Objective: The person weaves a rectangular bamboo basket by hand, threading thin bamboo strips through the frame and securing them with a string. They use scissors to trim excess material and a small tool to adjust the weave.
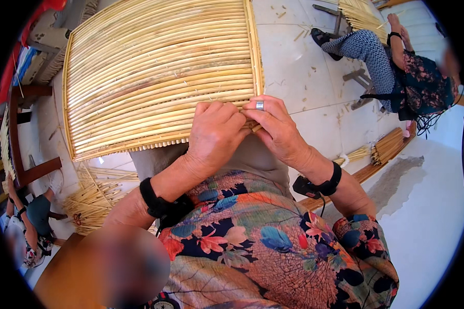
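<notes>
A large panel of pale yellow reeds (160, 72), laid side by side in a frame of thin canes, rests over my lap. At its near right corner my two hands meet. My left hand (216, 133) is closed, its fingers curled over the near edge of the panel. My right hand (278, 126), with a ring on one finger, pinches the same corner between thumb and fingers. A short cane end (256, 128) shows by the right thumb. Whatever finer strand lies between the fingertips is hidden. Small pale ties dot the reeds.
Loose reeds (95, 201) lie on the floor at left, near a dark wooden frame (36, 172). Reed bundles (386, 147) lie along the wall at right. A seated person (397, 77) works at far right, another person (28, 226) at left. Cane scraps litter the tiles.
</notes>
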`<state>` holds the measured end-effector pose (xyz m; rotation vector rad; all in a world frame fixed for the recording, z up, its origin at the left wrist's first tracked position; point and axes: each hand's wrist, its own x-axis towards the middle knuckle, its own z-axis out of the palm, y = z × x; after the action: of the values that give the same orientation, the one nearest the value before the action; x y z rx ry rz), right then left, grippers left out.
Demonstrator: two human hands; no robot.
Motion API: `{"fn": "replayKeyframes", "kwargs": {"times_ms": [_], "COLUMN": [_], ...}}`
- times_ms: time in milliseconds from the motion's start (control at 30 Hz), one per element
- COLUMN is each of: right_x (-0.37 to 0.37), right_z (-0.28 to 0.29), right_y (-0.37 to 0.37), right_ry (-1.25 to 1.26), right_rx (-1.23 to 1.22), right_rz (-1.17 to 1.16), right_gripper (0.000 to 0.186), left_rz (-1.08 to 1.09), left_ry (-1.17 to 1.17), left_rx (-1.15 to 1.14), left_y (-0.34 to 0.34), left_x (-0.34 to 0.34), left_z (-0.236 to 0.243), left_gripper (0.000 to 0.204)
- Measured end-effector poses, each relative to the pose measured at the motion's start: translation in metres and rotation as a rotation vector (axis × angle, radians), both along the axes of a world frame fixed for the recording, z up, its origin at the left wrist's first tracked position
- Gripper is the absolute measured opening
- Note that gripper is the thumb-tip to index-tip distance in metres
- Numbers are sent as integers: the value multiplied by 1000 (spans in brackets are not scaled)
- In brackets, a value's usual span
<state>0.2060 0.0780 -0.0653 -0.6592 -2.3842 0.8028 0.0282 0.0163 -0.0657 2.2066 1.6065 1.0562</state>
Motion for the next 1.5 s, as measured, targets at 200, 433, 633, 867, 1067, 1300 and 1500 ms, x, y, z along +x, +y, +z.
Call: {"fn": "replayKeyframes", "kwargs": {"times_ms": [200, 433, 633, 867, 1067, 1300, 1500], "right_x": [3, 8, 32, 40, 34, 26, 19], "right_z": [6, 8, 0, -9, -13, -14, -10], "right_y": [0, 2, -6, 2, 6, 2, -4], "right_ry": [4, 34, 153, 208, 153, 101, 66], "right_rx": [-52, -179, -481, -820, -595, -447, -380], "right_rz": [7, 23, -162, -140, -129, -178, -242], "right_gripper": [71, 77, 65, 44, 27, 23, 22], "left_rz": [14, 34, 41, 56, 46, 51, 55], "left_ry": [-9, -43, -71, -77, -73, -60, -70], "left_rx": [-25, -120, -216, -263, -288, -293, -272], "left_y": [3, 7, 8, 9, 8, 9, 10], "left_x": [5, 10, 10, 12, 11, 10, 10], "left_z": [4, 9, 13, 12, 14, 13, 10], "left_gripper": [24, 24, 19, 17, 17, 18, 21]}}
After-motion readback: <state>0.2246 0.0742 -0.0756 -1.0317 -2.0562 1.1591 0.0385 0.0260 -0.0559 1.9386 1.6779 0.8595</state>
